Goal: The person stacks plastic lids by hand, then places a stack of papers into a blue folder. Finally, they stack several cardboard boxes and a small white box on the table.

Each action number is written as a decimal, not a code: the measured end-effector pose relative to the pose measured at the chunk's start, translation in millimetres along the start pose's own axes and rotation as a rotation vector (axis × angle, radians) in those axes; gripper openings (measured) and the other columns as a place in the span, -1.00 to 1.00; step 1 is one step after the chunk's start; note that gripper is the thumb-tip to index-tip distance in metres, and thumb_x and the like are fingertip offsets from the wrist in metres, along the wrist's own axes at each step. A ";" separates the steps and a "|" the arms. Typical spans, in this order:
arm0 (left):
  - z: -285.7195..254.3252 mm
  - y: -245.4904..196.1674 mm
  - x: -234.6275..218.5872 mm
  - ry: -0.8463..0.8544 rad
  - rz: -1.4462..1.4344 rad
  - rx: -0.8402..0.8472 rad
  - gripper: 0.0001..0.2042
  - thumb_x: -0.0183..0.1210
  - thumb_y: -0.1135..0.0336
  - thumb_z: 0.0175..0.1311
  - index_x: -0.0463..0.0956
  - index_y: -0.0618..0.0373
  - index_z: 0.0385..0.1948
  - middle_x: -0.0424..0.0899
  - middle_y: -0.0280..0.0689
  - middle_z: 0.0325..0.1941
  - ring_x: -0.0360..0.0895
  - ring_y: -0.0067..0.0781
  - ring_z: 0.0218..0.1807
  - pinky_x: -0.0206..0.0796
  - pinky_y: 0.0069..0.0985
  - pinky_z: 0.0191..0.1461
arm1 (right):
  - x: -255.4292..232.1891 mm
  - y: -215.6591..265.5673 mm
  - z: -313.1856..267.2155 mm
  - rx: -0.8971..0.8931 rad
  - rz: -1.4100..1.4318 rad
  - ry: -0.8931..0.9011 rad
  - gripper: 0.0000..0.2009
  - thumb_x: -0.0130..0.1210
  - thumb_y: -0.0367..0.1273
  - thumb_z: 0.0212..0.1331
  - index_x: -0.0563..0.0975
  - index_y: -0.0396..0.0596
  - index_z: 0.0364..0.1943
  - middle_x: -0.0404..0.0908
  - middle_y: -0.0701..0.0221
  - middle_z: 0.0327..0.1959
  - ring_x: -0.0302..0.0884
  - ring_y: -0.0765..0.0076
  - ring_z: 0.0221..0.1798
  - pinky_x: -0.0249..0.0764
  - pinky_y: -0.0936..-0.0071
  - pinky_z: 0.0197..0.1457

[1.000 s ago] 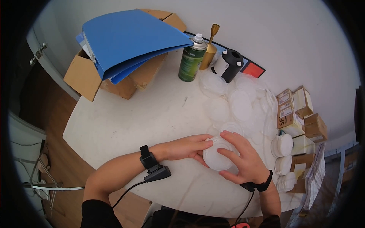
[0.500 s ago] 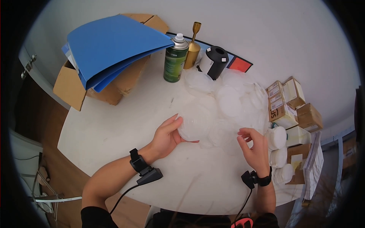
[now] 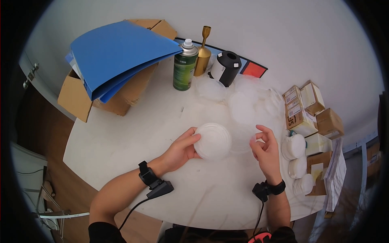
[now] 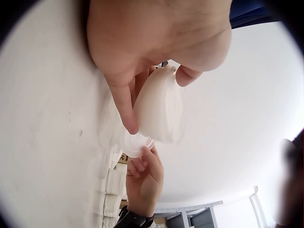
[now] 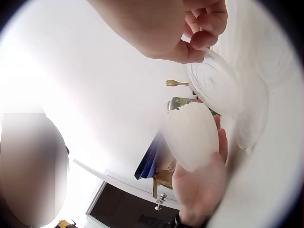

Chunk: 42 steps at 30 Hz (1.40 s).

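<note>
A round white stack of lids [image 3: 212,141] is gripped at its left edge by my left hand [image 3: 177,150], thumb on the near face and fingers behind. In the left wrist view the stack [image 4: 159,107] appears side-on, several layers thick. My right hand [image 3: 266,153] is to the right, fingers bent. The right wrist view has its thumb and fingertips pinching the rim of one clear round lid [image 5: 213,80], which is apart from the held stack [image 5: 192,135]. That clear lid is faint in the head view.
Loose translucent lids [image 3: 243,107] spread over the table [image 3: 133,141] beyond the hands. Behind stand a green spray can [image 3: 184,71], gold candlestick [image 3: 202,60] and black-and-white cylinder [image 3: 227,67]. A blue folder [image 3: 117,56] tops a carton at left. White stacks [image 3: 293,146] and boxes [image 3: 300,115] line the right.
Both hands were on the stack a second ago, then parted. Since half a second ago, the left hand has turned the stack's round face up towards the head camera; the right hand has shifted slightly left.
</note>
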<state>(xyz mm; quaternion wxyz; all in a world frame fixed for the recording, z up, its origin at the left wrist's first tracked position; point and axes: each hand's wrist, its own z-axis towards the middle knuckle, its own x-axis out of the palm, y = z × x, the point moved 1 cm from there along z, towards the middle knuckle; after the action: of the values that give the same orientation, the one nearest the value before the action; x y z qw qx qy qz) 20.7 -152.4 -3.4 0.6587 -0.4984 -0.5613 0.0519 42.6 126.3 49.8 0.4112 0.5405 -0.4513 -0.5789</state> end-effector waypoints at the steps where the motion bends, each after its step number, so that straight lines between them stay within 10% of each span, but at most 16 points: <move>1: -0.3 1.1 -0.4 0.018 -0.013 -0.011 -0.51 -0.11 0.10 0.66 0.13 0.20 0.43 0.39 -0.13 0.45 0.49 -0.23 0.41 0.45 -0.15 0.41 | -1.8 14.8 -2.5 0.016 0.050 0.004 -0.71 0.23 -0.48 0.33 0.47 -0.23 0.07 0.58 0.42 -0.17 0.44 0.68 -0.53 0.32 0.66 -0.48; 3: -1.5 -0.3 0.4 0.024 0.041 -0.053 -0.51 -0.12 0.10 0.67 0.12 0.16 0.46 0.37 -0.16 0.47 0.48 -0.24 0.42 0.44 -0.15 0.42 | -5.0 24.6 -7.2 -0.026 0.171 -0.018 -0.78 0.16 -0.58 0.30 0.51 -0.24 0.01 0.55 0.38 -0.08 0.46 0.64 -0.47 0.31 0.68 -0.48; 7: -1.8 -3.3 6.5 0.128 0.089 -0.125 -0.49 -0.13 0.08 0.68 0.08 0.09 0.51 0.35 -0.19 0.49 0.45 -0.24 0.45 0.40 -0.12 0.46 | 2.4 34.9 -13.4 -0.696 -0.196 -0.025 -0.92 0.17 -0.60 0.29 0.56 -0.25 -0.18 0.58 0.33 -0.17 0.54 0.52 -0.42 0.45 0.66 -0.41; 15: -1.5 3.6 5.5 0.129 -0.012 -0.061 -0.47 -0.15 0.15 0.67 0.03 0.13 0.54 0.25 -0.16 0.56 0.30 -0.17 0.55 0.21 -0.06 0.59 | 39.0 40.8 -22.3 -0.308 -0.269 0.013 -0.77 0.33 -0.46 0.26 0.54 -0.18 -0.52 0.45 0.56 -0.64 0.33 0.69 -0.58 0.22 0.65 -0.49; 18: -2.8 4.8 5.2 0.152 -0.088 -0.003 -0.47 -0.16 0.21 0.64 -0.01 0.16 0.54 0.18 -0.14 0.59 0.22 -0.14 0.59 0.11 -0.03 0.63 | 47.4 38.3 -18.6 -0.527 -0.480 -0.078 -0.80 0.32 -0.46 0.28 0.54 -0.16 -0.46 0.46 0.55 -0.65 0.29 0.71 -0.60 0.19 0.65 -0.51; 27: -3.4 4.5 7.7 0.103 -0.255 0.089 -0.46 -0.24 0.13 0.65 -0.12 0.04 0.55 0.08 -0.14 0.63 0.11 -0.12 0.64 0.04 -0.01 0.65 | 69.4 41.2 -26.9 -0.150 -0.114 0.095 -0.80 0.26 -0.45 0.33 0.46 -0.25 -0.35 0.70 0.33 -0.56 0.55 0.68 -0.61 0.34 0.66 -0.55; 42: -0.6 8.6 3.9 0.185 -0.190 0.133 -0.42 -0.37 -0.04 0.70 -0.14 -0.04 0.63 0.06 -0.26 0.67 0.03 -0.26 0.67 -0.05 -0.10 0.68 | 78.3 37.0 -24.7 -0.122 -0.162 0.222 -0.84 0.26 -0.41 0.34 0.60 -0.27 -0.28 0.71 0.33 -0.59 0.58 0.56 -0.64 0.40 0.59 -0.53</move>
<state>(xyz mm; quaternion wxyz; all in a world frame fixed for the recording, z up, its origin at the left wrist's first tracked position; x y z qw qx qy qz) 26.8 -146.0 -6.8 0.7412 -0.4009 -0.5381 -0.0196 60.7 39.4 65.5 0.4425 0.6098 -0.3222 -0.5732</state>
